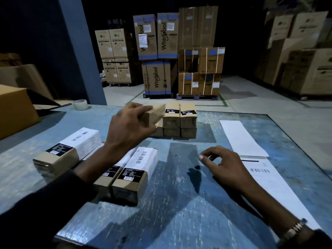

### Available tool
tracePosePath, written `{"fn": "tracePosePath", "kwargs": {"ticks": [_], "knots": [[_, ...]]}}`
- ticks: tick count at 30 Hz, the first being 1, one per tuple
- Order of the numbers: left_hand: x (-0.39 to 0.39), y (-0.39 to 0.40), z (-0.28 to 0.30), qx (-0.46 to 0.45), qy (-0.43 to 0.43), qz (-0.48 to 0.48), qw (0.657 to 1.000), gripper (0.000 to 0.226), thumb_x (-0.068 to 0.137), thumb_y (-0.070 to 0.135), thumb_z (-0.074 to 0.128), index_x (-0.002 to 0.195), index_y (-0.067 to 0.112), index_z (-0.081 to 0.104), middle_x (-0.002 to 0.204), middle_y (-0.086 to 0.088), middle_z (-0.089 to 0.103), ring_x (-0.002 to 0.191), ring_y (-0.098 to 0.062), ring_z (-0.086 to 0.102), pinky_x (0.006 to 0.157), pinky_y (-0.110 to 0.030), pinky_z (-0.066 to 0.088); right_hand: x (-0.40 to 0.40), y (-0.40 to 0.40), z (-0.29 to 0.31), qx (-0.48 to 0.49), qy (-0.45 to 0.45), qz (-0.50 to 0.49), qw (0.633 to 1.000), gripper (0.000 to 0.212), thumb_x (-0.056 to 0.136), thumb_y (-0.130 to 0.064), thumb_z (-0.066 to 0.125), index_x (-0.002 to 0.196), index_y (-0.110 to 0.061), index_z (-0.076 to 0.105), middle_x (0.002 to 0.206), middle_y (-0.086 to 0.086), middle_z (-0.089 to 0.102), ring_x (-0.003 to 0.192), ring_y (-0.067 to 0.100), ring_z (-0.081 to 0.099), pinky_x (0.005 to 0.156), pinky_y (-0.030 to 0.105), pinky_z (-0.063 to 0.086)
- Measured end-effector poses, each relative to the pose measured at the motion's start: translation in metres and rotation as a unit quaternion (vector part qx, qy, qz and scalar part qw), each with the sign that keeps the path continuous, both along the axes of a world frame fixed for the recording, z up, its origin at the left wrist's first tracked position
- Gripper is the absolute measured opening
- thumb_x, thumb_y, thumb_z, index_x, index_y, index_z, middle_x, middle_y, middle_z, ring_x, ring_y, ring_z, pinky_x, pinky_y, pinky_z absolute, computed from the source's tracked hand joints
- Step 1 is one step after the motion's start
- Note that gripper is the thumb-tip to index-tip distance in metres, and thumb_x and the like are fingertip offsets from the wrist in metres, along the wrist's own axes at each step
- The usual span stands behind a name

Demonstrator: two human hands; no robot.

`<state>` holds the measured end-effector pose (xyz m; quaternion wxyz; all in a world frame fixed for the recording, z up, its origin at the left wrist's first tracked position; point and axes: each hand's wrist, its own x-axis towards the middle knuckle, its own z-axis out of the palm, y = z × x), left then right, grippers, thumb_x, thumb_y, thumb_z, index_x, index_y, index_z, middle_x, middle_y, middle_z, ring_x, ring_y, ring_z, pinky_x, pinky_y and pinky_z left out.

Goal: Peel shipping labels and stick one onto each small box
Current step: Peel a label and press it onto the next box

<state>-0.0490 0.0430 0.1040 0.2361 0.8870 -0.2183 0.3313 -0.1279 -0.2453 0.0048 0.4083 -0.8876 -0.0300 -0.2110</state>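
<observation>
My left hand grips a small plain brown box, lifted at the left end of a two-high stack of small brown boxes at the table's far middle. Three small boxes with white shipping labels lie near me on the left: one apart, two side by side under my left forearm. My right hand hovers over the table with loosely curled fingers, holding nothing. A label sheet with a barcode lies just right of it, a blank backing sheet beyond.
The blue table reaches to its far edge behind the stack. A roll of clear tape stands at the far left, beside a large brown carton. Big appliance cartons stand on pallets across the floor.
</observation>
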Motion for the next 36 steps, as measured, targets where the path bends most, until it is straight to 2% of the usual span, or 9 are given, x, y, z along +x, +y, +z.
{"fn": "tracePosePath", "kwargs": {"ticks": [5, 9, 11, 13, 19, 23, 27, 30, 36], "knots": [[-0.08, -0.01, -0.009, -0.178, 0.047, -0.088, 0.979, 0.057, 0.077, 0.032, 0.09, 0.132, 0.029, 0.072, 0.123, 0.007, 0.074, 0.106, -0.008, 0.07, 0.086, -0.025, 0.06, -0.01, -0.002, 0.029, 0.206, 0.094, 0.094, 0.969, 0.042, 0.086, -0.056, 0.077, 0.125, -0.04, 0.074, 0.119, -0.016, 0.076, 0.113, 0.003, 0.071, 0.092, 0.034, 0.063], [-0.103, -0.05, -0.021, -0.421, 0.314, -0.185, 0.831, 0.015, 0.088, 0.025, 0.08, 0.102, 0.021, 0.08, 0.098, 0.0, 0.081, 0.093, -0.019, 0.078, 0.074, -0.033, 0.06, -0.019, -0.015, 0.04, 0.312, 0.131, 0.179, 0.924, 0.081, 0.078, -0.047, 0.091, 0.149, -0.042, 0.052, 0.138, -0.006, 0.068, 0.122, 0.012, 0.07, 0.099, 0.039, 0.061], [-0.104, -0.07, -0.027, -0.489, 0.416, -0.188, 0.743, 0.022, 0.093, 0.031, 0.072, 0.104, 0.013, 0.077, 0.096, -0.01, 0.081, 0.089, -0.028, 0.078, 0.066, -0.033, 0.06, -0.021, -0.028, 0.045, 0.337, 0.121, 0.176, 0.917, 0.066, 0.078, -0.033, 0.088, 0.139, -0.026, 0.063, 0.125, 0.002, 0.076, 0.113, 0.021, 0.075, 0.091, 0.038, 0.063], [-0.099, -0.085, -0.034, -0.498, 0.458, -0.175, 0.715, 0.031, 0.096, 0.044, 0.065, 0.104, 0.016, 0.078, 0.097, -0.011, 0.081, 0.088, -0.03, 0.079, 0.071, -0.039, 0.063, -0.024, -0.041, 0.052, 0.343, 0.117, 0.16, 0.918, 0.044, 0.08, -0.031, 0.081, 0.118, -0.012, 0.07, 0.105, 0.006, 0.078, 0.096, 0.021, 0.076, 0.077, 0.03, 0.062], [-0.074, -0.106, -0.061, -0.374, 0.456, -0.155, 0.793, 0.033, 0.094, 0.055, 0.07, 0.111, 0.027, 0.069, 0.099, 0.007, 0.078, 0.097, -0.014, 0.073, 0.077, -0.032, 0.06, -0.018, -0.07, 0.056, 0.299, 0.202, 0.088, 0.929, 0.039, 0.086, -0.054, 0.082, 0.097, -0.017, 0.082, 0.084, 0.007, 0.066, 0.068, 0.016, 0.062, 0.052, 0.029, 0.05], [-0.072, -0.1, -0.083, -0.015, 0.259, -0.154, 0.954, 0.072, 0.076, 0.087, 0.062, 0.134, 0.047, 0.054, 0.145, 0.017, 0.045, 0.13, -0.002, 0.043, 0.102, -0.026, 0.041, -0.017, -0.07, 0.053, 0.296, 0.297, 0.066, 0.905, 0.048, 0.095, -0.057, 0.067, 0.122, -0.018, 0.075, 0.102, 0.011, 0.073, 0.083, 0.022, 0.069, 0.061, 0.033, 0.057], [-0.074, -0.099, -0.085, 0.077, 0.197, -0.182, 0.96, 0.091, 0.078, 0.088, 0.061, 0.154, 0.044, 0.037, 0.147, 0.018, 0.049, 0.128, -0.005, 0.047, 0.106, -0.034, 0.041, -0.018, -0.068, 0.053, 0.27, 0.356, 0.118, 0.887, 0.051, 0.095, -0.056, 0.063, 0.127, -0.018, 0.074, 0.108, 0.013, 0.075, 0.094, 0.027, 0.07, 0.071, 0.036, 0.062], [-0.069, -0.089, -0.084, 0.073, 0.205, -0.183, 0.959, 0.085, 0.074, 0.086, 0.066, 0.146, 0.046, 0.048, 0.127, 0.018, 0.056, 0.112, -0.007, 0.053, 0.088, -0.034, 0.049, -0.022, -0.073, 0.056, 0.133, 0.342, 0.111, 0.924, 0.044, 0.093, -0.058, 0.064, 0.114, -0.023, 0.081, 0.109, 0.001, 0.08, 0.102, 0.021, 0.075, 0.081, 0.034, 0.062], [-0.065, -0.084, -0.085, 0.187, 0.182, -0.134, 0.956, 0.093, 0.073, 0.089, 0.048, 0.152, 0.04, 0.048, 0.134, 0.014, 0.054, 0.118, -0.012, 0.047, 0.096, -0.037, 0.041, -0.035, -0.128, 0.07, -0.033, 0.238, -0.008, 0.971, 0.025, 0.077, -0.049, 0.088, 0.092, -0.029, 0.084, 0.096, -0.011, 0.081, 0.104, 0.012, 0.074, 0.088, 0.031, 0.058]]}}
